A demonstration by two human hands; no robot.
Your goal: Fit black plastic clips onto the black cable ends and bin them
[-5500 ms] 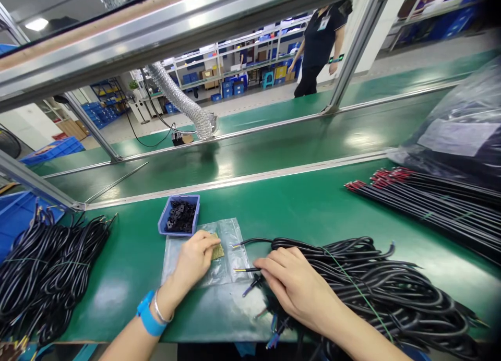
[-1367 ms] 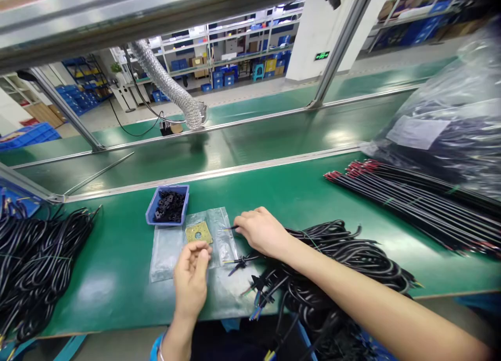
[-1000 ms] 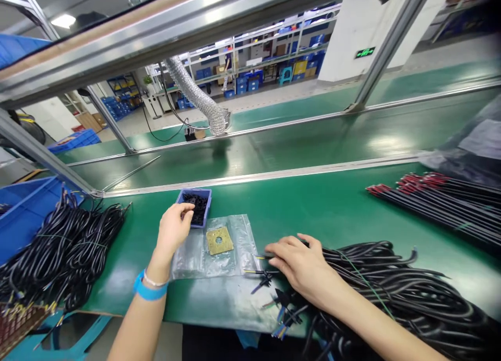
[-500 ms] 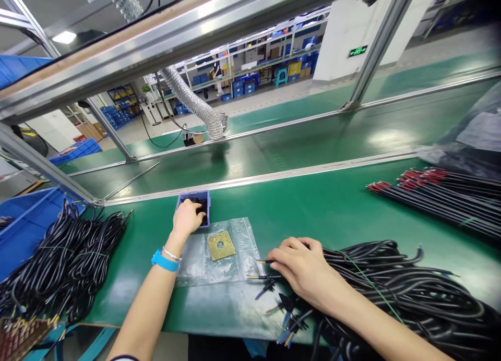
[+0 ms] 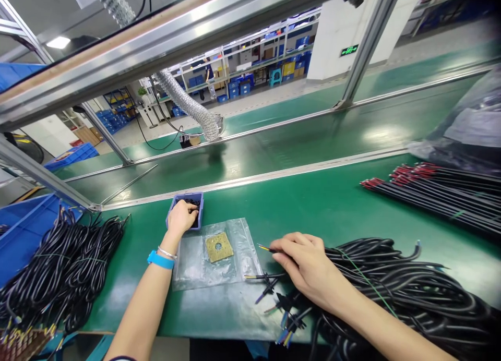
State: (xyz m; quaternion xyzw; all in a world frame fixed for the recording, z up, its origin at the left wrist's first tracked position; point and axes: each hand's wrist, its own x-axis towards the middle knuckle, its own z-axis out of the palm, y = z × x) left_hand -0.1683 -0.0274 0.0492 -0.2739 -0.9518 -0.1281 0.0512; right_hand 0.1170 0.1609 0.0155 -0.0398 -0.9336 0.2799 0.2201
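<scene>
My left hand (image 5: 183, 218) reaches into a small purple-blue bin (image 5: 201, 211) of small black parts, its thumb and bent forefinger close together. Whatever lies between those fingertips is hidden. My right hand (image 5: 300, 256) pinches a black cable (image 5: 271, 249) near its end, where a yellow wire tip sticks out to the left. Under and beside that hand lies a big bundle of black cables (image 5: 376, 277), tied with green string. Several cable ends with black pieces and coloured wires (image 5: 287, 327) fan out below my right hand.
A clear plastic bag (image 5: 191, 262) lies between my hands, with a yellowish square plate (image 5: 219, 247) with a hole on it. More black cables (image 5: 74, 267) lie at left by a blue crate (image 5: 23, 230). Red-tipped black cables (image 5: 426, 189) lie at right. A metal rail (image 5: 250, 181) crosses behind.
My left hand stays in the bin, its fingers drawn closer together, and the bin is slightly tilted. My right hand has raised the cable end a little away from the others.
</scene>
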